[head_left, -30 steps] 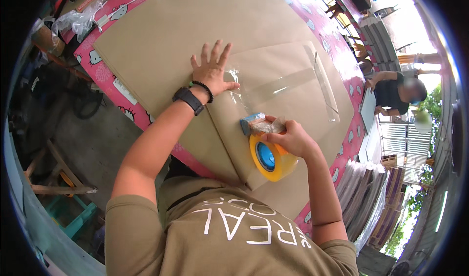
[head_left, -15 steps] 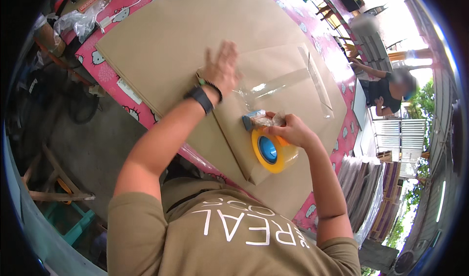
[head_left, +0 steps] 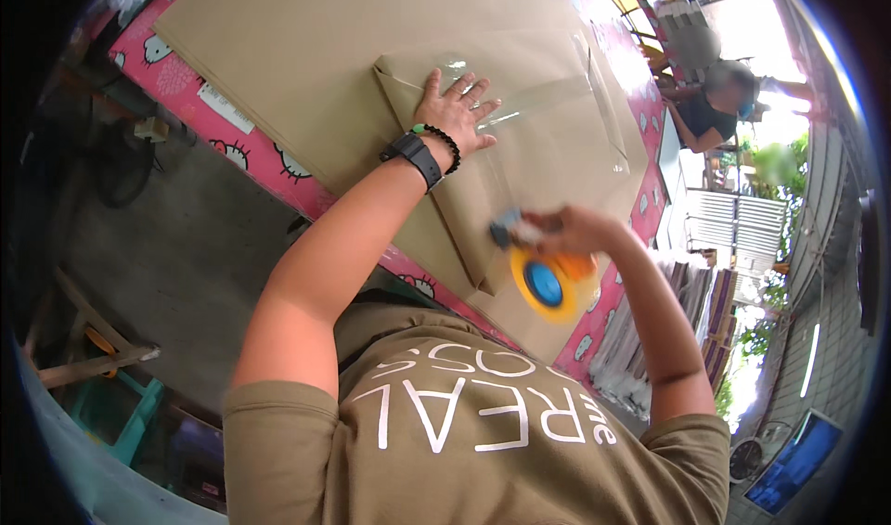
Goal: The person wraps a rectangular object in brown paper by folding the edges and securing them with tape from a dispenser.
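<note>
A flat parcel wrapped in brown kraft paper [head_left: 548, 144] lies at a slant on larger brown sheets [head_left: 306, 51]. Strips of shiny clear tape [head_left: 548, 98] run across its top. My left hand [head_left: 453, 115] rests palm down on the parcel near its folded left edge, fingers spread. In my right hand [head_left: 580, 231] is a tape dispenser [head_left: 545, 284] with a yellow roll on a blue hub, held over the parcel's near right part. Its blue-grey cutting end [head_left: 504, 227] points left. The right fingers are somewhat blurred.
A pink patterned cover [head_left: 200, 121] lies on the table under the sheets. Stacked flat boards [head_left: 640, 325] stand beyond its right side. Another person [head_left: 710, 107] is at the far right. A teal stool [head_left: 116, 414] and wooden legs [head_left: 93, 339] are on the floor at left.
My left hand, blurred before, now presses flat with fingers spread, a little farther right. The right hand has shifted right with the tape dispenser. The whole view has tilted slightly.
</note>
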A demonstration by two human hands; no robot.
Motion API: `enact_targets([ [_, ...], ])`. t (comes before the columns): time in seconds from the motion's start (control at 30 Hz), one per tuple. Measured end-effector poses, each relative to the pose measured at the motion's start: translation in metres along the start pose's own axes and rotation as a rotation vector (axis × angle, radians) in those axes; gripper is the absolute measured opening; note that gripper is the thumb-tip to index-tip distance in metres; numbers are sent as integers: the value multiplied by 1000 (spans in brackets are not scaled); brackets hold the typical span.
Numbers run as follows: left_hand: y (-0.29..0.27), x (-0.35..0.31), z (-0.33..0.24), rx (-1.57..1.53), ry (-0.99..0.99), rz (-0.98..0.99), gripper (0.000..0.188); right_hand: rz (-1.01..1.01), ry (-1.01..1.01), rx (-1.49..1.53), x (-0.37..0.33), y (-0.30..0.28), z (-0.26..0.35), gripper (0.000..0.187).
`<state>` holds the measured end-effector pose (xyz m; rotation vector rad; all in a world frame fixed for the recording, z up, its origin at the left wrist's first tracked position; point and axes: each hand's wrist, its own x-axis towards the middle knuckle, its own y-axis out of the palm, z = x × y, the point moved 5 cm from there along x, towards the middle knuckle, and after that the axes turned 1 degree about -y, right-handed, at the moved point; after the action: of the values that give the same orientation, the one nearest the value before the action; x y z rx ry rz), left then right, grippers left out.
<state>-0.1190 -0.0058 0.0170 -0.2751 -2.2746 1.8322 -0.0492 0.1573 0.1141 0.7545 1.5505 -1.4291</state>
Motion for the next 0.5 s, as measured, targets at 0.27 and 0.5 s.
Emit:
enact_targets([
  [0.27,0,-3,-1,-32,17,-10,57,583,317,-231,22,27,18,59],
  [0.5,7,-14,-25,-54,81,-14,62,711,244,-134,-2,101,-39,57],
])
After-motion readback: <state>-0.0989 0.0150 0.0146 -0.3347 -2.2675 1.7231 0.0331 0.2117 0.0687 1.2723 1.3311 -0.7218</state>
